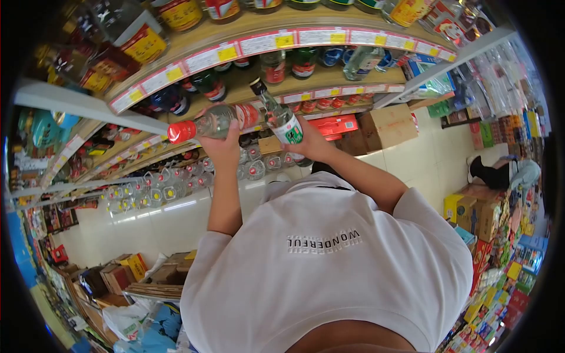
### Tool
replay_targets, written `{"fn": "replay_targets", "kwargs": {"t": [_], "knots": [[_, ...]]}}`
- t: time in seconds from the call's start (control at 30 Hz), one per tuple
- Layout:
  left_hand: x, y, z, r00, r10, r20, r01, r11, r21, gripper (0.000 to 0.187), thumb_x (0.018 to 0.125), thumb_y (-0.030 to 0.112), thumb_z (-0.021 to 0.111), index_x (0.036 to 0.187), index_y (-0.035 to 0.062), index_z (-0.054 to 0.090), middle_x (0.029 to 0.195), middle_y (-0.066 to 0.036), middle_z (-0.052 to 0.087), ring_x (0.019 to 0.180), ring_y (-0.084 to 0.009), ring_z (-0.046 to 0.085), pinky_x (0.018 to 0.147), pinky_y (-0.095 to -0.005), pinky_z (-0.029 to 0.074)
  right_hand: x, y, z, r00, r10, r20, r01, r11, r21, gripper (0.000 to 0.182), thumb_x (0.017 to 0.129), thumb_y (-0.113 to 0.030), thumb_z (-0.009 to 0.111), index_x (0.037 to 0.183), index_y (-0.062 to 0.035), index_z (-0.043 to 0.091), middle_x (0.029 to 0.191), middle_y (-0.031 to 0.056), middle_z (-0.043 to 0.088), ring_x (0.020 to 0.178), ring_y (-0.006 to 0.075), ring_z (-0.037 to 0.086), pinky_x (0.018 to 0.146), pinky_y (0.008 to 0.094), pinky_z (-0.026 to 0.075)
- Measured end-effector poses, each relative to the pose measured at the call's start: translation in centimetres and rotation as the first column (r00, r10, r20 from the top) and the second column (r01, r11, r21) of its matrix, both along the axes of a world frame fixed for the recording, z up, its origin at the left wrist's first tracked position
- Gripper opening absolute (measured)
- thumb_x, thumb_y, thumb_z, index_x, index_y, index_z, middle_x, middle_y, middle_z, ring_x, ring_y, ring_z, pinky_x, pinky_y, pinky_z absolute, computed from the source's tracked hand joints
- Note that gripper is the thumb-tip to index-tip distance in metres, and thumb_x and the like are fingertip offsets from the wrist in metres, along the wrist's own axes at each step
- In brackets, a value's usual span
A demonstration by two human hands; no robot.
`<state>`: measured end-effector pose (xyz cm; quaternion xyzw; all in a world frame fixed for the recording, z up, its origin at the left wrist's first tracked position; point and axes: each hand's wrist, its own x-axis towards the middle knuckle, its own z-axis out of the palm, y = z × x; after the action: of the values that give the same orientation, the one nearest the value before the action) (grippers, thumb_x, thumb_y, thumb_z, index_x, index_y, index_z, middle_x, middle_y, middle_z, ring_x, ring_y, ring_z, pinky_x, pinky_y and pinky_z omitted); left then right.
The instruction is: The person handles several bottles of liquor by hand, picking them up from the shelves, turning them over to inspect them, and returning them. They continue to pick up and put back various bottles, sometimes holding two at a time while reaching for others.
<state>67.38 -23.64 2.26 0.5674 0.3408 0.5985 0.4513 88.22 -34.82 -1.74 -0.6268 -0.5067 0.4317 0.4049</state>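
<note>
My left hand (222, 144) is wrapped round a clear glass bottle with a red cap and a red-and-white label (216, 121). That bottle lies nearly level, its cap toward the left. In my right hand (311, 143) is a clear bottle with a black cap and a green-and-white label (289, 130), tilted with its neck up and to the left. The two bottles are close together in front of the shelves. Just beyond them is a wooden shelf (241, 93) with green, clear and blue bottles on it.
An upper shelf edge with price tags (253, 45) curves across the top. Large clear jugs (162, 187) stand on the floor below. A cardboard box (393, 126) is at the right of the shelves. Another person's leg (491, 175) shows at far right.
</note>
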Motion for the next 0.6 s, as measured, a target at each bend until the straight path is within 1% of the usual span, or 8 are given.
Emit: {"fn": "replay_targets", "kwargs": {"t": [0.1,0.13,0.23,0.27,0.37,0.43,0.5,0.6], "knots": [[-3.4,-2.2,-0.5,0.997,0.068,0.031,-0.063,0.986,-0.151,0.064,0.081,0.003,0.073,0.134,0.0004,0.039,0.128,-0.014,0.052,0.117,-0.022,0.053,0.104,-0.0381,0.042,-1.2,4.2,-0.3,0.983,-0.005,-0.181,0.015,0.998,0.056,0.084,0.074,-0.033,0.085,0.137,0.0001,0.04,0.117,0.0179,0.065,0.106,0.0271,0.065,0.092,0.0388,0.05],[-4.3,-3.0,-1.5,0.997,0.064,0.052,-0.054,0.982,-0.182,0.064,0.081,0.004,0.073,0.135,0.0,0.038,0.127,-0.013,0.053,0.116,-0.0216,0.054,0.104,-0.0379,0.042,-1.1,6.0,-1.6,0.999,-0.019,-0.036,0.021,0.997,0.08,0.082,0.075,-0.029,0.085,0.137,-0.0005,0.04,0.115,0.0155,0.065,0.104,0.0236,0.064,0.091,0.0369,0.05],[-7.0,-5.8,-3.1,1.0,0.019,0.008,-0.017,0.971,-0.237,0.063,0.082,0.004,0.072,0.135,-0.0006,0.038,0.123,-0.013,0.055,0.112,-0.021,0.056,0.101,-0.0374,0.044,-1.7,9.9,-1.0,0.986,-0.031,-0.161,0.047,0.994,0.098,0.078,0.076,-0.027,0.085,0.135,-0.0004,0.042,0.115,0.0135,0.064,0.104,0.0202,0.063,0.09,0.0351,0.05],[-7.5,-6.3,-3.0,1.0,0.001,-0.027,-0.007,0.969,-0.248,0.063,0.082,0.004,0.072,0.135,-0.0007,0.038,0.122,-0.012,0.055,0.111,-0.021,0.056,0.1,-0.0372,0.045,-2.2,11.0,-0.5,0.961,-0.015,-0.277,0.052,0.99,0.128,0.073,0.076,-0.025,0.085,0.13,0.0008,0.043,0.113,0.0135,0.064,0.103,0.0194,0.062,0.089,0.0349,0.051],[-7.9,-8.4,-3.2,1.0,0.019,0.022,-0.012,0.958,-0.286,0.06,0.083,0.005,0.071,0.133,-0.0006,0.039,0.118,-0.012,0.058,0.106,-0.0204,0.059,0.098,-0.0364,0.046,-2.4,13.6,0.0,0.978,-0.077,-0.196,0.097,0.99,0.098,0.069,0.076,-0.024,0.085,0.125,0.0024,0.044,0.11,0.0135,0.064,0.101,0.0192,0.062,0.086,0.0355,0.052],[-8.2,-9.7,-3.2,0.998,0.039,0.042,-0.026,0.957,-0.288,0.059,0.083,0.003,0.07,0.133,-0.0003,0.039,0.115,-0.012,0.059,0.105,-0.0198,0.06,0.096,-0.0352,0.048,-2.7,14.9,0.6,0.976,-0.053,-0.213,0.085,0.986,0.145,0.061,0.077,-0.025,0.084,0.117,0.003,0.048,0.106,0.0136,0.065,0.094,0.0201,0.064,0.081,0.0346,0.053],[-8.8,-10.8,-2.3,0.999,0.04,0.024,-0.031,0.954,-0.299,0.06,0.083,0.003,0.07,0.135,-0.0003,0.039,0.116,-0.012,0.059,0.106,-0.0196,0.06,0.096,-0.0352,0.048,-2.5,16.8,-0.2,0.985,-0.066,-0.159,0.085,0.99,0.115,0.058,0.077,-0.026,0.084,0.116,0.0022,0.051,0.105,0.0136,0.066,0.094,0.0212,0.066,0.082,0.0353,0.053],[-10.0,-11.7,-2.8,0.997,0.06,0.053,-0.036,0.924,-0.38,0.064,0.084,0.002,0.069,0.139,0.0002,0.036,0.119,-0.014,0.059,0.11,-0.021,0.06,0.098,-0.0361,0.048,-2.5,18.1,1.1,0.99,0.02,-0.141,-0.004,0.994,0.112,0.061,0.078,-0.026,0.083,0.122,0.0002,0.049,0.112,0.0142,0.067,0.098,0.0224,0.066,0.085,0.0365,0.052]]}}
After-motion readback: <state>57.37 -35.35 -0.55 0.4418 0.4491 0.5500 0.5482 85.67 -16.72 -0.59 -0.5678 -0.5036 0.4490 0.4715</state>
